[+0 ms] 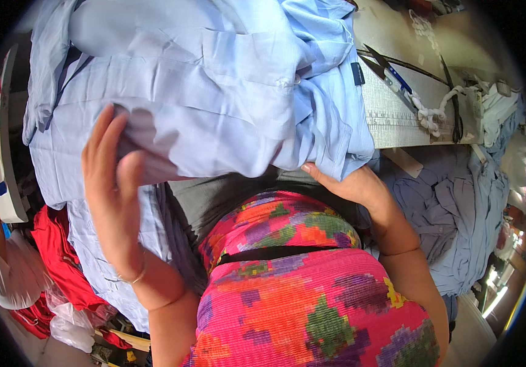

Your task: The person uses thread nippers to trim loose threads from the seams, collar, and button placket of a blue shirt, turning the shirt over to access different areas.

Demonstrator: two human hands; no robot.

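A light blue shirt (214,104) lies spread over the table and hangs over its near edge toward my lap. My left hand (111,177) is raised just above the cloth's left part, fingers stretched out and holding nothing; its shadow falls on the fabric. At the near right edge, my right hand (354,183) has hold of the shirt's hem, thumb on top and the other fingers hidden beneath. A small dark label (358,74) shows at the shirt's right side, and a button sits near the middle right.
Thread snips (391,76) with a blue handle lie on the table at right, beside a ruler strip (397,122) and a knotted white cord (431,113). Blue garments (458,208) are heaped at right. Red cloth (58,257) and another person (15,275) are at left.
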